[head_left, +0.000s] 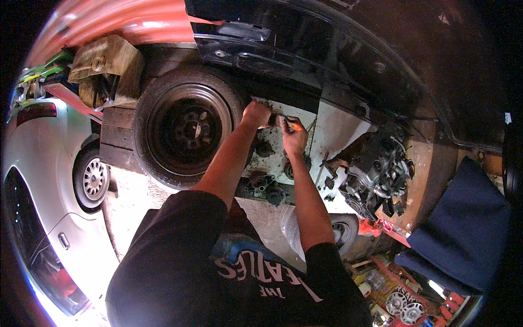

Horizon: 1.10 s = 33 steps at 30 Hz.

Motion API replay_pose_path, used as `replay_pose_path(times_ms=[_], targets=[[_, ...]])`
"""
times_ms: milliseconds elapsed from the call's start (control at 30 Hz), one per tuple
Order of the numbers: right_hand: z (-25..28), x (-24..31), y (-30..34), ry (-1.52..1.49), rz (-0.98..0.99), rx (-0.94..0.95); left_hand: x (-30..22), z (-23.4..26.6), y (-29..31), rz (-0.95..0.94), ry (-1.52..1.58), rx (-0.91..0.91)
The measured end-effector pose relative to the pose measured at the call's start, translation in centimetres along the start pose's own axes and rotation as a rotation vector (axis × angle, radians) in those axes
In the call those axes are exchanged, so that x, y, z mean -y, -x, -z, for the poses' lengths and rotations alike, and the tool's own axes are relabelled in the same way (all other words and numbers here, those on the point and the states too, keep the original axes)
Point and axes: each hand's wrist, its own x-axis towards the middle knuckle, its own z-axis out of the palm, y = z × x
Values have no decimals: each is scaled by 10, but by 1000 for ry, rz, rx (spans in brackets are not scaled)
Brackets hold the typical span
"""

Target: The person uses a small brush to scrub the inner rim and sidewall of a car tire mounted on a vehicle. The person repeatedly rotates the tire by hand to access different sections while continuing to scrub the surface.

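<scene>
Over a white, grease-stained worktop (278,148), my left hand (257,114) is closed beside a tyre, around something its fingers hide. Close to its right, my right hand (295,139) grips an orange-handled tool (295,126). The tool's working end is too small to make out. Between the two hands shows a small dark part. A greasy metal housing (264,186) rests at the near edge of the worktop, below my hands. The tyre on its steel wheel rim (188,122) lies flat just left of my left forearm.
A pile of dark engine parts (381,171) sits to the right. Behind the worktop stands a black car panel (250,49). A silver car (60,201) is at the left, and a navy cloth (463,229) hangs at the right. Hubcaps (411,313) lie lower right.
</scene>
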Motion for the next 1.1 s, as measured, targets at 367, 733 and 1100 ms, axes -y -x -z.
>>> replay_pose_path(times_ms=[367,733,1100], targets=[[-3,-2,10,-69,40,-130,2,-11,-6,7,-5,-83],[-3,-104,26,-1125,-835,-316,-13,2,-3,-74,-116,-72],[18,-49,58,-1743,-835,-145,44,-5,61,-71,207,-325]])
